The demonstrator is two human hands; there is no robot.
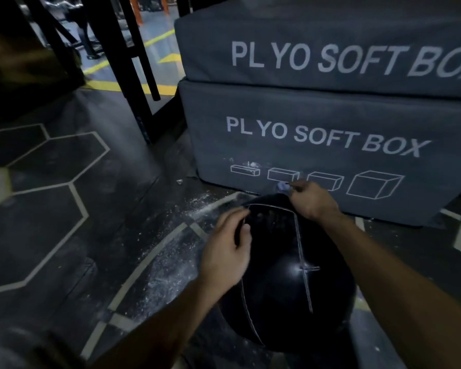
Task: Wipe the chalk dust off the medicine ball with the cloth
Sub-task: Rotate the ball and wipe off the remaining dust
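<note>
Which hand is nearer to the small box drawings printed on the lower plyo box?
The right hand. It is at the far top of the medicine ball, just below the box drawings. The left hand is lower, on the ball's left side.

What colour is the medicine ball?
Black with thin pale seam lines, seen in the head view: medicine ball.

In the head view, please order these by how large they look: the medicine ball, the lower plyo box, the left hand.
1. lower plyo box
2. medicine ball
3. left hand
</note>
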